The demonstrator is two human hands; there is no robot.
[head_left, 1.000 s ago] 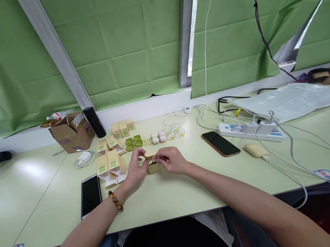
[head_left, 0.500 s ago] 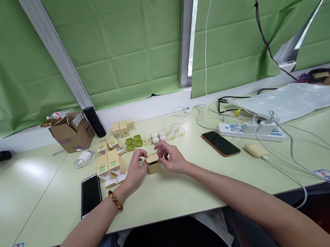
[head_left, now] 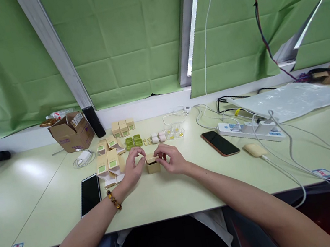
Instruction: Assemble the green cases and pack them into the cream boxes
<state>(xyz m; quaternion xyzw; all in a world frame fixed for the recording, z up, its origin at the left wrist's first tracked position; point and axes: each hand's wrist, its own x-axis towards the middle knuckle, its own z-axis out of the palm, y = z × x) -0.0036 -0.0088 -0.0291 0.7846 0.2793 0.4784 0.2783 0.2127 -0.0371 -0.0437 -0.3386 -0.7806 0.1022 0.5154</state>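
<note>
A small brown cardboard box point(head_left: 153, 168) stands upright on the table in front of me, its lid flap partly raised over a dark gap. My left hand point(head_left: 134, 165) is at the box's left side, fingers curled with the tips at the lid's edge. On the other side my right hand point(head_left: 172, 159) pinches at the lid's right edge. Behind the hands are green trays point(head_left: 133, 142), small yellowish pieces point(head_left: 147, 141), pale pink cylinders point(head_left: 158, 137) and clear cups point(head_left: 174, 131) with yellow in them. Opened boxes point(head_left: 108, 164) with green windows lie left of my left hand.
Several closed boxes point(head_left: 122, 127) stand at the back. A phone point(head_left: 88, 195) lies at left, another phone point(head_left: 220, 143) at right. Further right are a power strip point(head_left: 251, 131), a cream-coloured device point(head_left: 255, 150) with a cable, and a plastic sheet point(head_left: 291, 99). A larger carton point(head_left: 72, 133) and black cylinder point(head_left: 93, 121) sit back left.
The lid flap has tipped lower toward the box. My left hand has shifted slightly left, and my right fingers have moved a little inward over the lid.
</note>
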